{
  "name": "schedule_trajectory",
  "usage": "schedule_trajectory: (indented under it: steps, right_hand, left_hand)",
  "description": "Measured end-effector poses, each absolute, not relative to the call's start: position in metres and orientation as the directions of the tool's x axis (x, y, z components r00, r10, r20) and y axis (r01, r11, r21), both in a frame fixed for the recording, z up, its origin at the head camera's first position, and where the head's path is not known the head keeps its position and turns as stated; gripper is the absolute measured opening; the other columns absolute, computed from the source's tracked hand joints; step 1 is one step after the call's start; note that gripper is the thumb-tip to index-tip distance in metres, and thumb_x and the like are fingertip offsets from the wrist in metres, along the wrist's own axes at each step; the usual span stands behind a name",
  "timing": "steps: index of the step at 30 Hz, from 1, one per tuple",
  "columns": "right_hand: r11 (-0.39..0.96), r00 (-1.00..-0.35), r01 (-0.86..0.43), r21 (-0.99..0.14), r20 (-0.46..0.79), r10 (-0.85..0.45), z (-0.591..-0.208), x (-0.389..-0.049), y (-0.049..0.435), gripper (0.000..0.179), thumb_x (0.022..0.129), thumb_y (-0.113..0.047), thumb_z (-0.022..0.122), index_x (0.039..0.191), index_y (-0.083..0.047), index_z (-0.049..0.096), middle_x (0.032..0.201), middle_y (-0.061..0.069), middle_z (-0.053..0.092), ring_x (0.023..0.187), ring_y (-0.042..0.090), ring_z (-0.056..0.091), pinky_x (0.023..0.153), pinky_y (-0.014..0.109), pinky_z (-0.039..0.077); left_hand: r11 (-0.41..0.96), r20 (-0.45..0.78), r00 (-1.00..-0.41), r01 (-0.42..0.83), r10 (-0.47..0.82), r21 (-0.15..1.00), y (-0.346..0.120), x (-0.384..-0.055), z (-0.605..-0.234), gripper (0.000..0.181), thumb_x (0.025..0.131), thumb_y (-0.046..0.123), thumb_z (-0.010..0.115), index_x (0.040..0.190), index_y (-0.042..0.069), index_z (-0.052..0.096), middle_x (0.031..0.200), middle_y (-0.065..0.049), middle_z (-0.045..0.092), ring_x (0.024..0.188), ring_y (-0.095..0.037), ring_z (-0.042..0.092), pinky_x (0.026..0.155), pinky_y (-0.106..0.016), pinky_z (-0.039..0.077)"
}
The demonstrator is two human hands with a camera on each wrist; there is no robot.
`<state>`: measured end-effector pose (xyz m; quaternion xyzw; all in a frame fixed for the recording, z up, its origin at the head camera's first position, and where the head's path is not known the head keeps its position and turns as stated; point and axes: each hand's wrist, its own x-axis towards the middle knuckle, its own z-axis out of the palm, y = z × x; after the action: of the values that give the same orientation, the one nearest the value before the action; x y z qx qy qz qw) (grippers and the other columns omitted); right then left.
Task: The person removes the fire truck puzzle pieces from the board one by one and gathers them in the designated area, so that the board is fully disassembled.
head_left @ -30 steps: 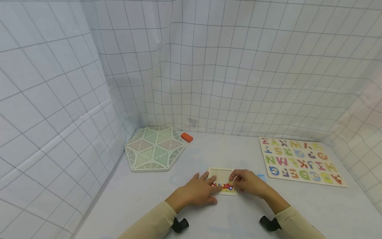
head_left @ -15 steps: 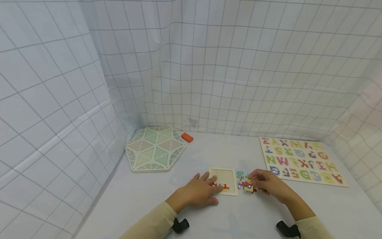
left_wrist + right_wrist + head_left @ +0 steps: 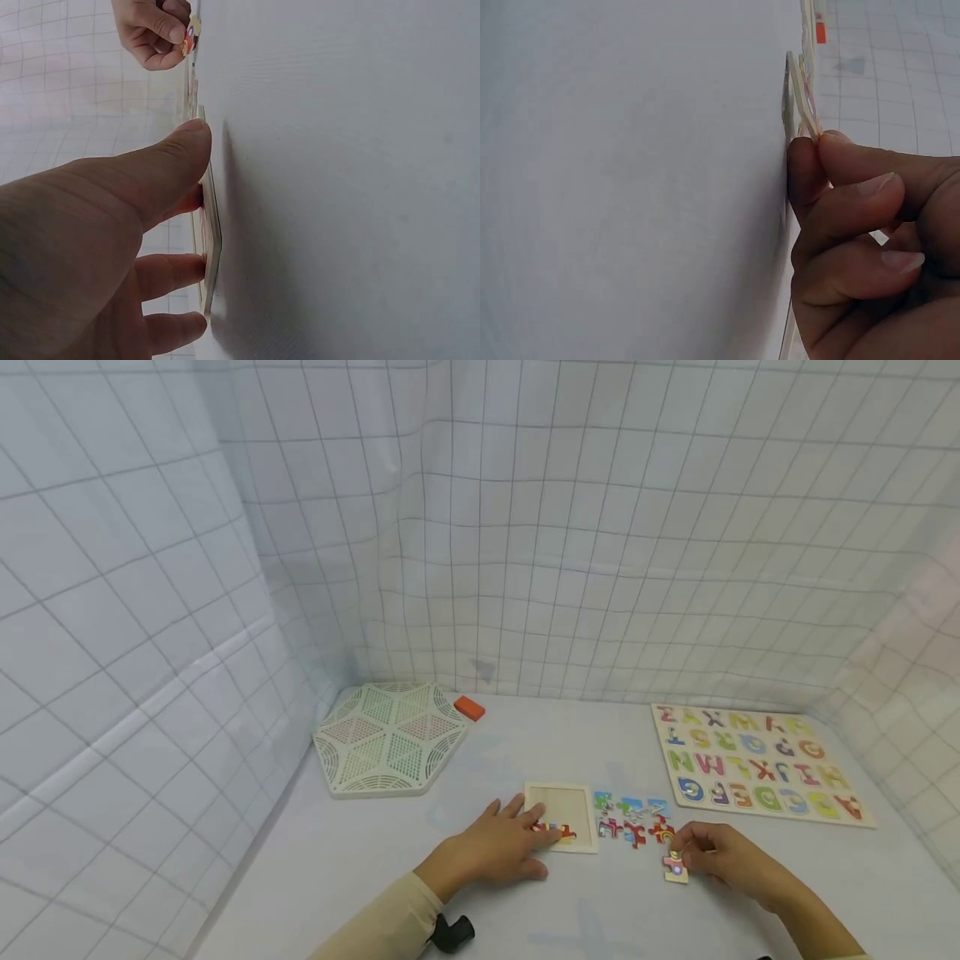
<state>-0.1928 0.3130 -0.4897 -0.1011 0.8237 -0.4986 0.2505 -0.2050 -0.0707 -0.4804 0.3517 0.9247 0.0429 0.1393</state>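
My left hand (image 3: 495,847) lies with fingers spread over the lower left of a small wooden puzzle frame (image 3: 592,818). Its fingertips press on the frame, and a strip of red and yellow puzzle pieces (image 3: 567,835) shows beside them. To the right, my right hand (image 3: 720,857) pinches one jigsaw piece (image 3: 676,868) between thumb and index finger, low over the table. In the right wrist view the piece (image 3: 801,97) is seen edge-on at the fingertips. Several loose jigsaw pieces (image 3: 634,834) lie in two rows between the frame and my right hand.
An alphabet puzzle board (image 3: 757,764) lies at the back right. At the back left is a white hexagonal board (image 3: 390,739) with perforated patterns, an orange block (image 3: 469,707) beside it. Grid-patterned white sheeting (image 3: 525,568) stands behind and at the sides.
My right hand has taken the jigsaw piece out of the frame and carried it right and toward me, past the loose pieces. My left hand has stayed on the frame.
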Motion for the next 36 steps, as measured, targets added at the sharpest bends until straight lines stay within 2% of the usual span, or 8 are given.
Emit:
schedule_trajectory:
  steps: [7, 13, 18, 24, 28, 31, 36]
  right_hand:
    - [0.647, -0.904, -0.039, -0.762, -0.249, -0.348, -0.485, -0.189, 0.307, 0.014, 0.097, -0.016, 0.067, 0.107, -0.006, 0.069, 0.094, 0.004, 0.062, 0.081, 0.013, 0.053, 0.064, 0.026, 0.047]
    - [0.731, -0.932, -0.023, -0.682, -0.250, -0.262, -0.479, -0.189, 0.304, 0.013, 0.095, -0.020, 0.071, 0.106, -0.012, 0.073, 0.096, 0.000, 0.065, 0.087, 0.017, 0.054, 0.068, 0.027, 0.047]
    - [0.699, -0.940, 0.001, -0.715, -0.239, -0.243, -0.474, -0.191, 0.299, 0.020, 0.097, -0.023, 0.069, 0.112, -0.010, 0.072, 0.100, 0.003, 0.066, 0.086, 0.019, 0.055, 0.064, 0.029, 0.051]
    - [0.616, -0.917, -0.093, -0.782, -0.175, -0.360, -0.457, -0.203, 0.292, 0.029, 0.102, -0.023, 0.063, 0.122, -0.002, 0.067, 0.105, 0.011, 0.069, 0.077, 0.024, 0.058, 0.062, 0.032, 0.051]
    - [0.590, -0.912, -0.159, -0.791, -0.112, -0.395, -0.444, -0.214, 0.281, 0.031, 0.103, -0.021, 0.062, 0.125, 0.000, 0.065, 0.110, 0.015, 0.069, 0.080, 0.028, 0.061, 0.063, 0.032, 0.052]
    - [0.574, -0.907, -0.184, -0.798, -0.088, -0.413, -0.438, -0.220, 0.268, 0.031, 0.103, -0.022, 0.062, 0.124, 0.000, 0.065, 0.115, 0.017, 0.068, 0.086, 0.031, 0.062, 0.066, 0.034, 0.054]
    - [0.561, -0.898, -0.166, -0.811, -0.111, -0.426, -0.442, -0.229, 0.239, 0.030, 0.104, -0.024, 0.060, 0.123, -0.002, 0.066, 0.113, 0.018, 0.067, 0.078, 0.031, 0.060, 0.064, 0.036, 0.053]
  left_hand:
    - [0.747, -0.218, -0.715, 0.642, 0.664, 0.169, -0.071, -0.202, -0.479, 0.059, 0.097, 0.056, 0.060, 0.152, 0.043, 0.045, 0.165, -0.001, 0.033, 0.154, -0.036, 0.025, 0.117, -0.061, 0.029]
    - [0.752, -0.227, -0.718, 0.636, 0.659, 0.172, -0.070, -0.203, -0.479, 0.058, 0.098, 0.055, 0.061, 0.152, 0.043, 0.046, 0.165, -0.002, 0.034, 0.153, -0.034, 0.027, 0.118, -0.060, 0.028]
    - [0.749, -0.228, -0.713, 0.638, 0.663, 0.179, -0.071, -0.204, -0.479, 0.059, 0.097, 0.055, 0.062, 0.153, 0.043, 0.045, 0.165, -0.001, 0.033, 0.153, -0.033, 0.027, 0.117, -0.061, 0.029]
    - [0.739, -0.218, -0.706, 0.646, 0.674, 0.192, -0.072, -0.205, -0.482, 0.058, 0.098, 0.054, 0.060, 0.153, 0.043, 0.044, 0.166, 0.000, 0.032, 0.154, -0.032, 0.026, 0.117, -0.061, 0.029]
    - [0.740, -0.199, -0.713, 0.637, 0.672, 0.217, -0.075, -0.206, -0.482, 0.057, 0.099, 0.053, 0.060, 0.153, 0.041, 0.046, 0.165, -0.001, 0.034, 0.154, -0.032, 0.026, 0.117, -0.061, 0.029]
    - [0.749, -0.179, -0.729, 0.623, 0.660, 0.224, -0.078, -0.208, -0.481, 0.056, 0.100, 0.053, 0.059, 0.152, 0.037, 0.049, 0.164, -0.002, 0.036, 0.153, -0.032, 0.028, 0.117, -0.061, 0.029]
    - [0.785, -0.110, -0.783, 0.586, 0.612, 0.200, -0.079, -0.220, -0.485, 0.050, 0.101, 0.049, 0.057, 0.148, 0.032, 0.054, 0.159, -0.003, 0.044, 0.150, -0.033, 0.034, 0.117, -0.059, 0.030]
